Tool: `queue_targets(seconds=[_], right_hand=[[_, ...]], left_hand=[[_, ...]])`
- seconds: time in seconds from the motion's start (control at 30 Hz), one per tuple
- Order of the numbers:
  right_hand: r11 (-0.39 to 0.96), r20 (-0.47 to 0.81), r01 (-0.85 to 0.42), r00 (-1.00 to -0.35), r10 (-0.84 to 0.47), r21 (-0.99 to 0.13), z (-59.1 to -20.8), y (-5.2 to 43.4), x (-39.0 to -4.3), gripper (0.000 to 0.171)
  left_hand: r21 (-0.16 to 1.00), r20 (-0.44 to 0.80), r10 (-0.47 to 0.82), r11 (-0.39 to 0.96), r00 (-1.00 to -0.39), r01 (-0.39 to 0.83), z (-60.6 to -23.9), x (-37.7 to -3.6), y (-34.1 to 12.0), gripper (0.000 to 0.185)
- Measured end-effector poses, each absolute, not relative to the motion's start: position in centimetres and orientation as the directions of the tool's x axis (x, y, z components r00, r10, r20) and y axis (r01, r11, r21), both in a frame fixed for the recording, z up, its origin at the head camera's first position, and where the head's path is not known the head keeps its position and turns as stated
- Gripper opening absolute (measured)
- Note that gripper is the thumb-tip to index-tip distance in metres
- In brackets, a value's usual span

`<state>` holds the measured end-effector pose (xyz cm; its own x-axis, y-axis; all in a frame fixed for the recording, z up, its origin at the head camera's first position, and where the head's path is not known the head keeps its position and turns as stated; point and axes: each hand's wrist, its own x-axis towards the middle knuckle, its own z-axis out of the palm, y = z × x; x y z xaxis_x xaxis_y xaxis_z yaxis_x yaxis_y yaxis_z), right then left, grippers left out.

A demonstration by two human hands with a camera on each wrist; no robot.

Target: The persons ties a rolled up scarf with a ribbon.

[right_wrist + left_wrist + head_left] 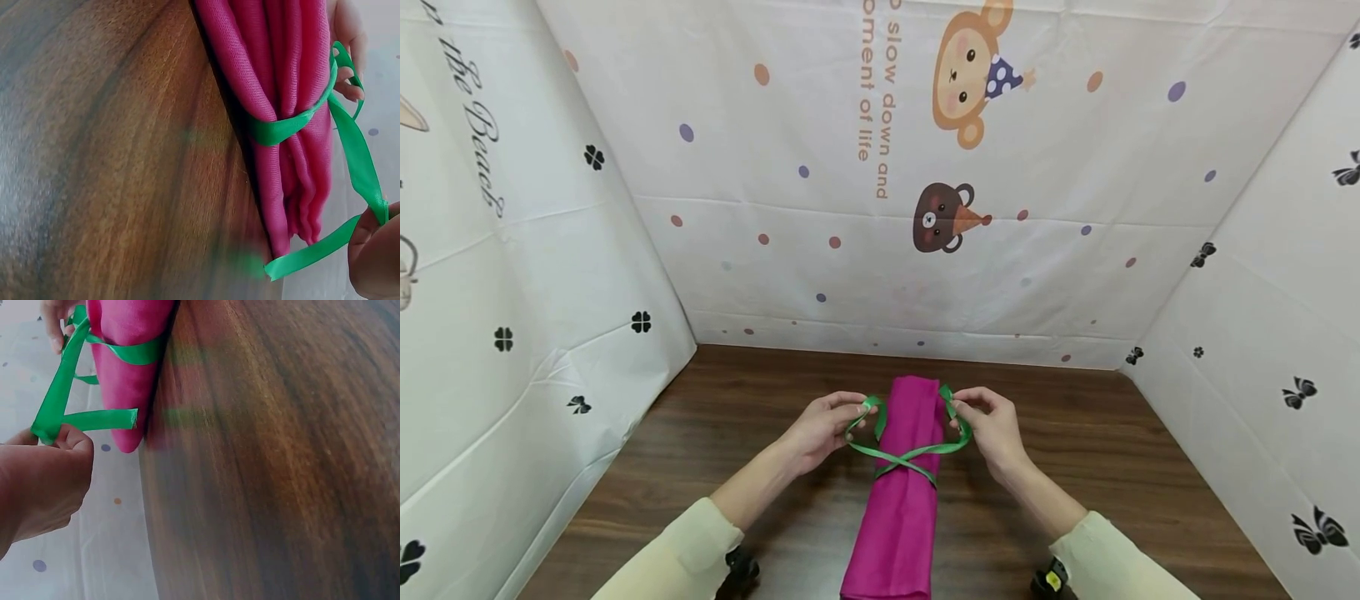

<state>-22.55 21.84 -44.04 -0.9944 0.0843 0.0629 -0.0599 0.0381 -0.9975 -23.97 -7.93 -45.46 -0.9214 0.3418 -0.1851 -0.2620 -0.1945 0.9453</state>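
Fingers of left hand [820, 429] and right hand [992, 425] pinching one green ribbon [910, 454] loop each, crossed over rolled magenta cloth [902, 500] lying on wooden table [1112, 467], keeping tension for tying.

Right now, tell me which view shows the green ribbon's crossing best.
Head view: the green ribbon crosses over the pink cloth roll, a loop pinched in each of the hands, left hand and right hand. Each wrist view shows only one band round the roll and one loop; the crossing is hidden.
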Motion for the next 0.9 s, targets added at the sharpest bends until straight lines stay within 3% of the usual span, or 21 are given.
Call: queue_targets(seconds=[0.9], right_hand=[[0.01, 0.072, -0.072, -0.996, 0.045, -0.997, -44.5, 20.5, -22.7, 0.016]], left_hand=[[0.981, -0.142, 0.359, -0.071, -0.922, -0.179, -45.1, -23.8, -6.5, 0.035]])
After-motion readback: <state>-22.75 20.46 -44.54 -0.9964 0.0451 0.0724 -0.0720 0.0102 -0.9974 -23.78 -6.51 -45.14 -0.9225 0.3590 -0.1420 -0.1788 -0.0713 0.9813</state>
